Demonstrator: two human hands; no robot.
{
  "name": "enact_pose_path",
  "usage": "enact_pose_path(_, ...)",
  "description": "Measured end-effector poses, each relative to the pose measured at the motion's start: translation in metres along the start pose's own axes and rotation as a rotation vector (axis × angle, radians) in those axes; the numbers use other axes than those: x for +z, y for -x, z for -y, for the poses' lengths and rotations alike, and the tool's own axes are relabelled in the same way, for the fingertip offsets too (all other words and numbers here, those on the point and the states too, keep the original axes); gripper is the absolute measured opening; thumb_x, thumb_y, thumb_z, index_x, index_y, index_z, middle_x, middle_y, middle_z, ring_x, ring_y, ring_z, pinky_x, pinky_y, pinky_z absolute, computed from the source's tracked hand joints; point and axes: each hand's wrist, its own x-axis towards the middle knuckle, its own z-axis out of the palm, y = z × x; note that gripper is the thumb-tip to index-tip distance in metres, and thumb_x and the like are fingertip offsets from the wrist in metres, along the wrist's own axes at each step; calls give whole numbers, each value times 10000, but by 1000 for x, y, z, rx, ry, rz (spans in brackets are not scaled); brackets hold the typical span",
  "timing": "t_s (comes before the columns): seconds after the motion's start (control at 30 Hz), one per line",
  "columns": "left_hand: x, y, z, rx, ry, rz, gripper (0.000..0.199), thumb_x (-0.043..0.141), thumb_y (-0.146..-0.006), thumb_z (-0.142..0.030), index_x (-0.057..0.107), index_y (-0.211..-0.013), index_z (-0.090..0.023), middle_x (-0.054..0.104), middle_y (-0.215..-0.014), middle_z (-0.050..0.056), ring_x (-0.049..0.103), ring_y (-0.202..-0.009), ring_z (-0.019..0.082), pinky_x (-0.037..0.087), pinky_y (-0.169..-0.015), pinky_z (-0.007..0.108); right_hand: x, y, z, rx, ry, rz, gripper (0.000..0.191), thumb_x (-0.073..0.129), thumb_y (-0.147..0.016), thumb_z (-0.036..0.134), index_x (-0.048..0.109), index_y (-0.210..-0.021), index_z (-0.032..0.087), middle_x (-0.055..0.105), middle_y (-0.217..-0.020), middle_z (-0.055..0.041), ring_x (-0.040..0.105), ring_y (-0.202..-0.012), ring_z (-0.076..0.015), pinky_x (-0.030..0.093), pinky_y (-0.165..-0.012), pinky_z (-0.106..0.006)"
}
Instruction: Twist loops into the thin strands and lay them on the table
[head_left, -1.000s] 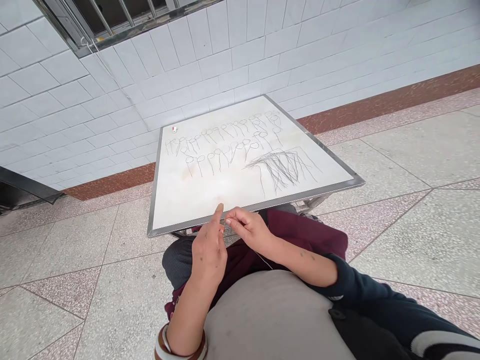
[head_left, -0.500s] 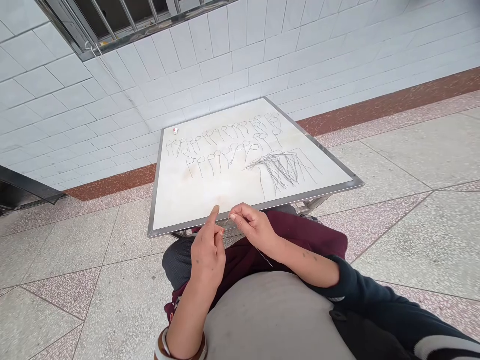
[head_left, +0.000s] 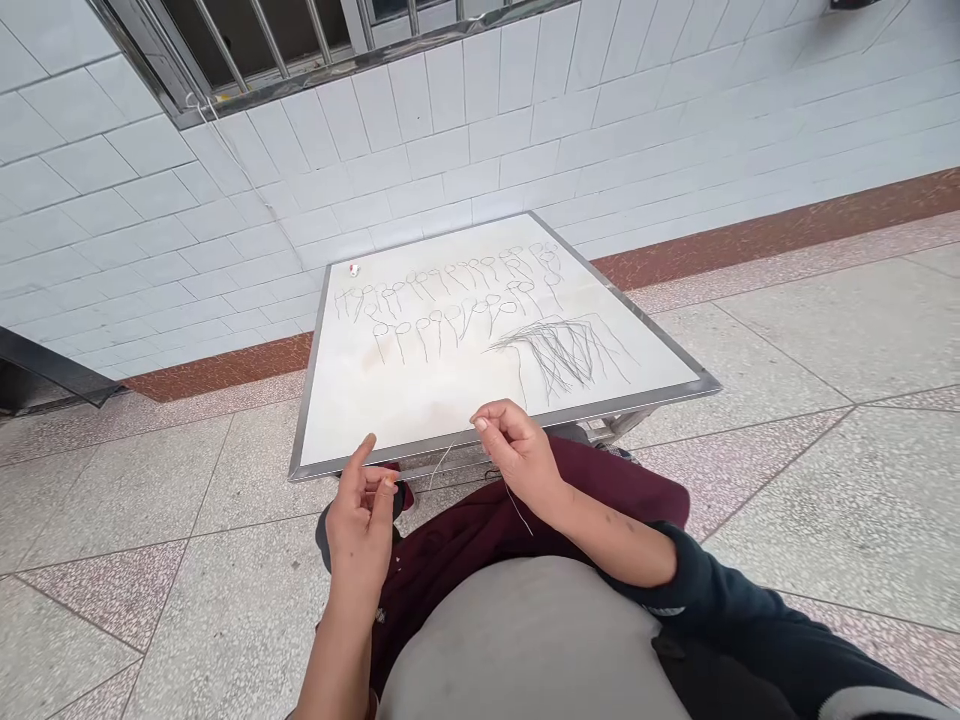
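Observation:
A thin wire [head_left: 441, 466] is pinched between the thumb and index finger of my right hand [head_left: 525, 465], just over the table's front edge. One end droops to the left of the fingertips, and the other hangs below the hand. My left hand [head_left: 364, 525] is apart from the wire, with its index finger stretched out and its thumb close to the curled fingers. An orange patch shows at its thumb tip. On the white table [head_left: 420, 400], bent wires with looped ends [head_left: 439, 320] lie in rows. A tangled pile of straight dark wires [head_left: 562, 350] lies right of them.
A small red and white object [head_left: 355, 270] sits at the table's far left corner. The metal-edged table stands against a white tiled wall [head_left: 420, 120] below a barred window [head_left: 262, 40]. My knees are under the front edge.
My left hand has moved left and down, away from my right hand and the wire. The right hand still pinches the wire, whose left end now droops free. The view has tilted slightly.

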Motion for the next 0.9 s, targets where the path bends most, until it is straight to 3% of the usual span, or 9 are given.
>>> enact_pose_path(0.13,8,0,-12,-57,245,138,495,578,-886,-405,495,-1349,-250,669,-955,35,620,-850,155,504,-744,267,6,8,1,-59,78,76,123,521,-925,319,560,-888,208,421,-596,58,376,-516,-94,331,-515,-236)
enact_pose_path(0.33,21,3,-26,-107,433,306,484,657,-841,-354,548,-1301,-246,680,-899,25,604,-747,126,502,-702,253,9,14,0,-139,155,161,119,516,-938,307,566,-903,205,481,-628,45,409,-538,-96,359,-544,-243)
enact_pose_path(0.43,24,4,-23,-124,500,285,461,674,-827,-323,575,-1269,-237,679,-841,10,579,-677,105,486,-643,229,10,14,2,-105,59,274,144,508,-950,336,564,-946,203,507,-673,37,429,-548,-90,375,-540,-233)
enact_pose_path(0.6,16,3,-20,-119,500,175,477,699,-805,-300,583,-1261,-222,694,-837,12,569,-637,89,465,-602,207,11,10,4,114,-190,502,275,428,-978,440,530,-1041,192,502,-680,43,469,-542,-88,419,-535,-231)
enact_pose_path(0.7,12,3,-19,-123,462,174,464,680,-822,-306,573,-1267,-233,694,-860,9,588,-645,93,471,-609,215,12,9,3,172,-228,530,278,441,-974,449,535,-992,188,504,-668,44,481,-551,-88,433,-548,-232)
enact_pose_path(0.9,11,2,-20,-65,346,179,481,685,-820,-279,559,-1285,-261,701,-897,3,620,-773,120,489,-784,270,14,12,0,148,-193,559,242,463,-974,408,557,-974,185,536,-683,32,488,-587,-90,436,-579,-233)
